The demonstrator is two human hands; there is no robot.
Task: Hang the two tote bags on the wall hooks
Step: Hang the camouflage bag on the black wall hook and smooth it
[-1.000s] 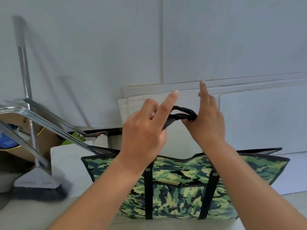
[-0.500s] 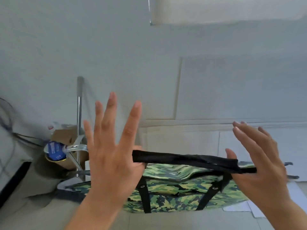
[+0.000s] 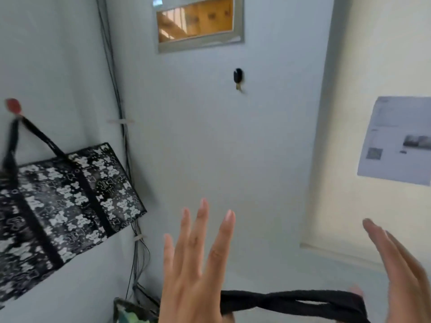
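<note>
Two bare hands are being held up before a pale wall. The left hand (image 3: 193, 271) is spread wide, fingers splayed, and the right hand (image 3: 403, 269) is likewise flat and open. The twisted black fabric handles (image 3: 291, 300) of a green camouflage tote bag (image 3: 130, 313) (only a corner is showing) are being stretched between the thumbs. A black oval wall hook (image 3: 238, 76) is sitting above. A black-and-white patterned tote bag (image 3: 63, 206) is hanging from a red wall hook (image 3: 13, 106) at left.

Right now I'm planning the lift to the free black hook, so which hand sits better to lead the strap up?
Probably the left hand: it sits almost below the black hook; the right hand is off toward the edge. The strap spans both.
</note>
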